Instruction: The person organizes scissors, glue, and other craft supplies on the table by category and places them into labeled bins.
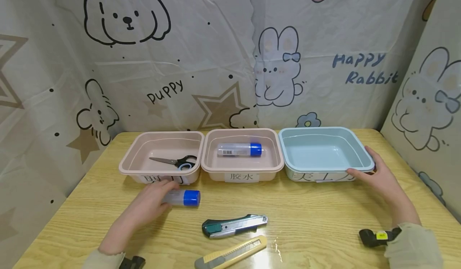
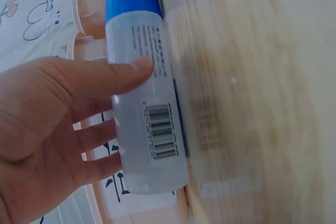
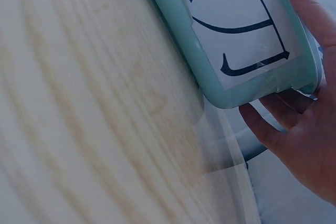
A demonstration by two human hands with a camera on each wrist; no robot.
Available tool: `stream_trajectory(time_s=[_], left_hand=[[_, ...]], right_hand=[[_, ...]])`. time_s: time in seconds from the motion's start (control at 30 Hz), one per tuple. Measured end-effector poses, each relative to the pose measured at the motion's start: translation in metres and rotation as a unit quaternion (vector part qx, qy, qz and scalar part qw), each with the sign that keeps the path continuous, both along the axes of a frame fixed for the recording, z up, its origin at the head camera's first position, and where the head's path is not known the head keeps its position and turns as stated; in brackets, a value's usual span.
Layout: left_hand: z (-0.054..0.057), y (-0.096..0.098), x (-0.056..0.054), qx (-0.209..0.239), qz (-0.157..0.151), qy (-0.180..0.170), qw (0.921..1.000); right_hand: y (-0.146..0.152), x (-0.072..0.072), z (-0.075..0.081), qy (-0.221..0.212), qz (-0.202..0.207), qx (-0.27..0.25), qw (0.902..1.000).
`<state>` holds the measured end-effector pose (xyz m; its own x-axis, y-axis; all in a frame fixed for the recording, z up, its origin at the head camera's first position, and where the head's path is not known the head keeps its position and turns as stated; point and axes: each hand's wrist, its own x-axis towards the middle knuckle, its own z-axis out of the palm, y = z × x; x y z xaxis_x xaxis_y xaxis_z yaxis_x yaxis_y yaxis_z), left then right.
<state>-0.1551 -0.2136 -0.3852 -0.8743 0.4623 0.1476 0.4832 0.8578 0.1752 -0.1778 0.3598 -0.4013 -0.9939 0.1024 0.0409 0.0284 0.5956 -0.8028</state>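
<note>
My left hand (image 1: 153, 201) holds a clear glue bottle (image 1: 192, 197) with a blue cap, lying sideways in front of the left pink bin. In the left wrist view the thumb lies across the bottle (image 2: 144, 135) near its barcode, and the other fingers are behind it. My right hand (image 1: 381, 177) grips the right front corner of the light blue bin (image 1: 325, 169), thumb at the front rim and fingers along the side. The right wrist view shows the same corner of the blue bin (image 3: 236, 95) with its white label.
The left pink bin (image 1: 162, 135) contains black-handled scissors (image 1: 183, 161). In the middle pink bin (image 1: 241, 133) lies another glue bottle (image 1: 237, 149). A green utility knife (image 1: 234, 225) and a yellow utility knife (image 1: 232, 253) rest on the wooden table (image 1: 306, 221). Patterned cloth (image 1: 216, 61) hangs behind.
</note>
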Motion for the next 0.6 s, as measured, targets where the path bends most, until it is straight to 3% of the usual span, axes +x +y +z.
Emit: stream_trajectory(time_s=[0.3,0.6], left_hand=[[0.005,-0.004,0.002,0.010,-0.014,0.007,0.9998],[0.018,0.001,0.007,0.077,-0.026,0.011,0.9966]], right_hand=[[0.001,0.001,-0.001,0.005,0.004,-0.002,1.0000],[0.001,0.001,0.000,0.009,0.009,-0.009,0.9999]])
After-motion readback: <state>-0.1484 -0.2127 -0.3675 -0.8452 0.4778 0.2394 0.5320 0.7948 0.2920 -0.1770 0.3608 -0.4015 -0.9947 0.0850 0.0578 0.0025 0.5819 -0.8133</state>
